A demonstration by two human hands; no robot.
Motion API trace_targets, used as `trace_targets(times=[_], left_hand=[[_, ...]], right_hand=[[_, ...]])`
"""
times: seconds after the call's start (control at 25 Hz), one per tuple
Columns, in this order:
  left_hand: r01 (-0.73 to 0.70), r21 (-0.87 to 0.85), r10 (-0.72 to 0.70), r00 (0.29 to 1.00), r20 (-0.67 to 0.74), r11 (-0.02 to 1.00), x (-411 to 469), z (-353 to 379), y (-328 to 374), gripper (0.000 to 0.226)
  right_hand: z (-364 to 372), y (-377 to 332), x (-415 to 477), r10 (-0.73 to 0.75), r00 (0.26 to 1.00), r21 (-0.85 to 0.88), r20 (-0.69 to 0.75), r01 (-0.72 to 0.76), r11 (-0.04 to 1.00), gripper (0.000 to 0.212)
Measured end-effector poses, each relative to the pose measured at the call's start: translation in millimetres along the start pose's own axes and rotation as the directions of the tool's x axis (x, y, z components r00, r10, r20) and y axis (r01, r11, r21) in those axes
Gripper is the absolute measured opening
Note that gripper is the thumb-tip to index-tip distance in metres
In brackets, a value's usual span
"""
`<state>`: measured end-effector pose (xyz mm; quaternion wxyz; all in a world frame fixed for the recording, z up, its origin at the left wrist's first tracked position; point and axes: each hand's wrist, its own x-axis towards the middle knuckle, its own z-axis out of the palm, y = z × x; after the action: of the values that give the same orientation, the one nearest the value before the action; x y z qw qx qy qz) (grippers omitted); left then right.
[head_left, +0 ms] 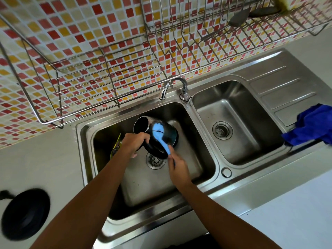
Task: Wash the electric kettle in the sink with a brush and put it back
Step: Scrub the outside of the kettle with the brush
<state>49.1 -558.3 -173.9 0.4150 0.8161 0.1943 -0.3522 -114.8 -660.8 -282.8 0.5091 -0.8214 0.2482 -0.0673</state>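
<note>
A dark steel electric kettle [143, 125] lies tilted on its side over the left sink basin [188, 159], its open mouth facing the back left. My left hand [135, 141] grips it at the handle side. A light blue brush [159, 134] rests with its head on the kettle's outer wall. My right hand [177, 166] holds the brush by its handle, just right of the drain. The kettle's black round base [25, 213] sits on the counter at the lower left, its cord trailing off to the left.
A chrome tap [177, 87] stands behind the divider between the basins. The right basin [239, 123] holds nothing. A blue cloth [312, 126] lies on the drainboard. A yellow packet [115, 147] leans in the left basin. Wire dish racks [100, 72] hang on the tiled wall.
</note>
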Motion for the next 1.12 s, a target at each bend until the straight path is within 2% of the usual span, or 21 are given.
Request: trace_targets(times=[0.12,0.16,0.32,0.4,0.48,0.52,0.56,0.64,0.72,0.76,0.84,0.88,0.92,1.0,1.04,1.08,1.12], left_hand=[[0.009,-0.030,-0.008,1.000,0.014,1.000,0.6,-1.9,-3.7,0.043],[0.002,-0.024,-0.002,1.000,0.020,1.000,1.0,-0.6,-4.2,0.043],[0.006,-0.024,-0.006,1.000,0.014,1.000,3.2,-0.4,-2.9,0.046],[0.019,-0.034,-0.018,1.000,0.017,0.999,4.0,-2.3,-4.1,0.051],[0.017,-0.025,-0.017,1.000,0.019,1.000,3.5,-2.5,-5.5,0.056],[0.013,-0.023,-0.012,1.000,0.028,1.000,2.3,-1.5,-5.7,0.054],[0.008,-0.025,-0.007,0.999,0.034,1.000,1.7,-0.7,-5.8,0.050],[0.002,-0.031,-0.001,1.000,0.025,1.000,0.9,-2.0,-5.9,0.040],[0.010,-0.038,-0.010,1.000,0.005,0.999,0.5,-4.2,-8.7,0.034],[0.015,-0.037,-0.015,1.000,0.007,0.999,0.9,-4.5,-11.0,0.034],[0.011,-0.023,-0.011,1.000,0.012,1.000,-1.0,-2.3,-15.6,0.034],[0.002,-0.016,-0.002,1.000,0.015,1.000,-2.4,-0.2,-16.6,0.034],[-0.002,-0.012,0.002,1.000,0.019,1.000,-2.6,1.2,-18.0,0.034],[0.002,-0.012,-0.001,1.000,0.012,1.000,-1.8,0.2,-19.6,0.033],[0.001,-0.012,-0.001,1.000,0.006,1.000,-1.7,-1.2,-20.0,0.032],[0.004,-0.010,-0.004,1.000,0.007,1.000,-0.9,-2.7,-21.2,0.031],[0.007,-0.004,-0.007,1.000,0.012,1.000,-0.8,-3.8,-22.1,0.032]], right_hand=[[-8.3,13.2,6.6,0.296,0.942,0.009,-0.160,-0.298,0.954,0.043],[-9.5,12.8,7.4,0.306,0.938,0.017,-0.161,-0.308,0.951,0.042],[-1.3,-1.0,0.8,0.039,0.999,0.098,-0.010,-0.038,0.994,0.043],[-1.5,9.8,4.8,0.083,0.995,0.053,-0.054,-0.080,0.995,0.042],[-5.7,14.2,11.6,0.249,0.960,0.025,-0.127,-0.247,0.969,0.042],[-5.9,12.0,12.7,0.277,0.952,0.043,-0.133,-0.274,0.961,0.042],[-5.1,7.4,12.4,0.246,0.963,0.078,-0.109,-0.238,0.968,0.042],[0.1,-2.5,4.7,0.093,0.995,0.130,-0.021,-0.089,0.987,0.042],[0.8,1.8,0.6,0.043,0.999,0.072,-0.003,-0.043,0.996,0.043],[-0.5,6.5,4.0,0.099,0.994,0.011,-0.042,-0.099,0.995,0.043],[-6.7,9.7,13.6,0.290,0.942,-0.101,-0.170,-0.309,0.946,0.042],[-7.4,6.0,15.8,0.312,0.929,-0.108,-0.197,-0.337,0.935,0.043],[-6.4,-1.6,14.9,0.259,0.949,-0.105,-0.180,-0.281,0.954,0.044],[-0.5,-20.8,3.7,0.033,0.998,-0.105,-0.055,-0.038,0.994,0.047],[1.1,-22.8,-2.7,-0.052,0.999,-0.113,-0.009,0.050,0.992,0.047],[0.4,-19.8,-5.9,-0.095,0.995,-0.122,-0.011,0.093,0.988,0.047],[-2.0,-13.5,-5.0,-0.065,0.997,-0.126,-0.044,0.059,0.990,0.046]])
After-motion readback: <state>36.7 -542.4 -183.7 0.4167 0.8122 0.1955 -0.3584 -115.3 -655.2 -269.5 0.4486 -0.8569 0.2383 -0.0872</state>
